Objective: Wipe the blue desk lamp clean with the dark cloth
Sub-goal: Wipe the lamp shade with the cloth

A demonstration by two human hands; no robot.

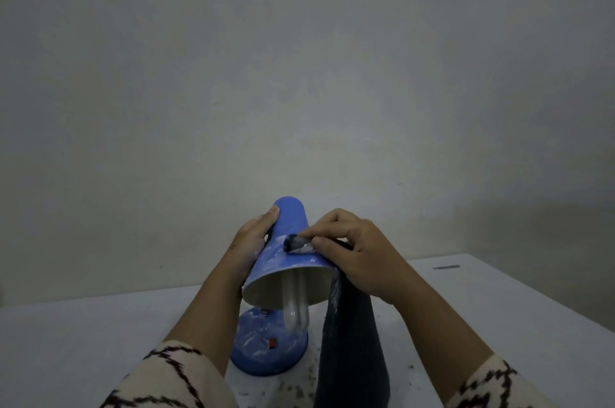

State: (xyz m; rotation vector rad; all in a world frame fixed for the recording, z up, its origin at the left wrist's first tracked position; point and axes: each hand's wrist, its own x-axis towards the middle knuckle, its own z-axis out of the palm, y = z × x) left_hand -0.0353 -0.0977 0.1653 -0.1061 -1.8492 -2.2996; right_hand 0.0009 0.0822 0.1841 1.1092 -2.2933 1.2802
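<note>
Head view: blue desk lamp [283, 261] is standing on the white counter [83, 341], shade tilting toward the camera, bulb [294, 306] showing. Left hand [251, 241] is gripping the shade's left side. Right hand [359, 254] is pinching the dark cloth [349, 341] against the white-smeared shade, the rest hanging down to the counter.

Blue desk lamp [283, 251] upright, white-smeared shade; dark cloth [349, 341] draped off shade.
</note>
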